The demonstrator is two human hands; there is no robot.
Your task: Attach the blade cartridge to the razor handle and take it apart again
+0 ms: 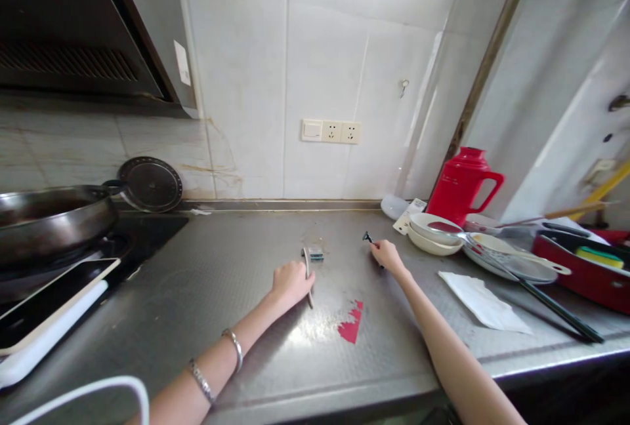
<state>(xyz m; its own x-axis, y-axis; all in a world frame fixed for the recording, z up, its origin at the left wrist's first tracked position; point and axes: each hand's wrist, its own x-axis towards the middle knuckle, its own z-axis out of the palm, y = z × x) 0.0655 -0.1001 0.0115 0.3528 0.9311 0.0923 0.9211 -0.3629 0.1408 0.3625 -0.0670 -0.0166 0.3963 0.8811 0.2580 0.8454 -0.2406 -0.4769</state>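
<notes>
My left hand (291,283) is closed around a slim, curved grey handle (308,274), held just above or against the steel countertop (236,346). Beside the top of that handle is a small piece with dark and teal stripes (315,255); whether the two are joined, I cannot tell. My right hand (386,256) grips a small black razor (367,237), its T-shaped head pointing away to the upper left. Between my forearms a torn red patch (351,324) lies on the steel.
On the left are a pan (54,218) on the black hob and a phone-like device (52,310) on a white stand. At right stand a red thermos (460,185), stacked bowls (436,235), a white paper sheet (482,300), a long-handled utensil (556,307) and a red pot (571,274).
</notes>
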